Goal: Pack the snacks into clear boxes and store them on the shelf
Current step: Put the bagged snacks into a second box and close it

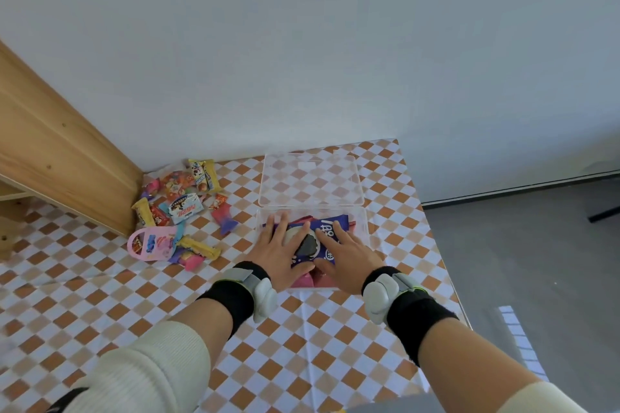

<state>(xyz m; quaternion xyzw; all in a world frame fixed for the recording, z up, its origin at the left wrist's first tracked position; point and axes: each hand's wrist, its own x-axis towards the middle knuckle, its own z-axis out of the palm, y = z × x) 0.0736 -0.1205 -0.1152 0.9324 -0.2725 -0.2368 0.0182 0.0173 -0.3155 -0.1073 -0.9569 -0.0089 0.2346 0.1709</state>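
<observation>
Left hand (277, 253) and right hand (349, 253) flat, fingers (285, 223) straight, side by side, pressing purple packet (330, 231) inside clear box (361, 228) on worktop (302, 345); open lid (310, 178) just beyond hands; loose snacks (177, 208) left of left hand, beside wooden shelf (57, 151)

You face a plain pale wall (302, 43) that fills the upper half of your view. Below it, pushed up against the wall, is a table (432, 258) under a checked cloth (100, 295) of orange, tan and white squares. On your left, a light wooden shelf unit (60, 157) rests on the cloth beside the wall. To your right lies a smooth grey floor (536, 261). A dark skirting strip (520, 189) runs along the wall's foot, and a bright barred patch of light (516, 335) falls near the table's edge.
</observation>
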